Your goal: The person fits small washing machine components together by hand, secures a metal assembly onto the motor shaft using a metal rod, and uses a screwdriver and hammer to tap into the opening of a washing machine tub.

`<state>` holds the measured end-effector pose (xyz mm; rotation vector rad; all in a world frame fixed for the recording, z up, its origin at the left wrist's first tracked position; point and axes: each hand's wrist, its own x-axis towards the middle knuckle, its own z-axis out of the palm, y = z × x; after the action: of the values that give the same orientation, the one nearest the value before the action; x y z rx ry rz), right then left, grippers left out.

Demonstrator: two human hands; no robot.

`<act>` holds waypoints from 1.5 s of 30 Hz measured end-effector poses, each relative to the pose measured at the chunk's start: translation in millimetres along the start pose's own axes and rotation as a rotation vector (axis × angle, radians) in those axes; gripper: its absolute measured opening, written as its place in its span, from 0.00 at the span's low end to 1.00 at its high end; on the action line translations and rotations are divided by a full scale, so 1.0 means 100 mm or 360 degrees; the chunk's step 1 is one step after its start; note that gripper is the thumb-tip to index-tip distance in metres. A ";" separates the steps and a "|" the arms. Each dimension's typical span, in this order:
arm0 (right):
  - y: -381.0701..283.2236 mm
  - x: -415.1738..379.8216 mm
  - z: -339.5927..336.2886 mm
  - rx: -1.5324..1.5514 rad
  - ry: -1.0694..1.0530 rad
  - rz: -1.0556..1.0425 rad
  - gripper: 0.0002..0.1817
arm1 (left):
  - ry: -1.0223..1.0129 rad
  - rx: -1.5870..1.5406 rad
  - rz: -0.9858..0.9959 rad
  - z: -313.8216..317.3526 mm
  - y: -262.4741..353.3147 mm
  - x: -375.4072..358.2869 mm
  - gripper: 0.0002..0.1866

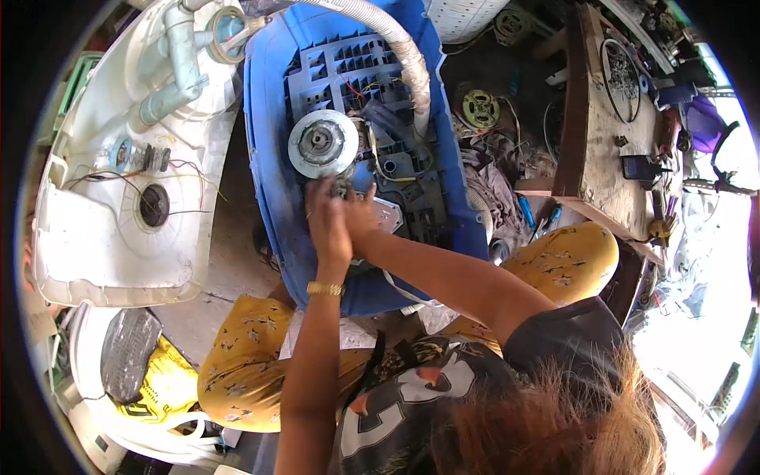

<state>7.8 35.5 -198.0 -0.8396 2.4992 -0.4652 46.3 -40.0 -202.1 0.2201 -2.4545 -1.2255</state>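
Inside the blue washing machine tub housing (267,190), both my hands work close together just below a round pale pulley (323,142). My left hand (326,218), with a gold watch at the wrist, has its fingers curled downward; their tips are slightly blurred. Beside it and partly behind it, my right hand (361,215) has bent fingers over the same spot. Whatever they grip is hidden beneath them. A metal plate (388,215) lies right next to my right hand. A grey ribbed base (336,71) and several wires fill the housing above the pulley.
A white plastic panel (103,253) with pipes and loose wires leans at the left. A grey corrugated hose (412,67) arches over the housing. At the right stands a wooden bench (602,166) with tools; blue-handled pliers (554,215) and a cloth (495,186) lie near it.
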 end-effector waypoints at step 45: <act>-0.13 0.09 0.47 -0.0332 0.0391 0.0145 0.33 | -0.0508 0.0694 -0.0459 0.08 0.29 0.02 0.22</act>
<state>31.8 12.0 -234.1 -0.7814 2.8375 -0.2947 41.9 -17.1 -183.4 0.5511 -3.0377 -0.8607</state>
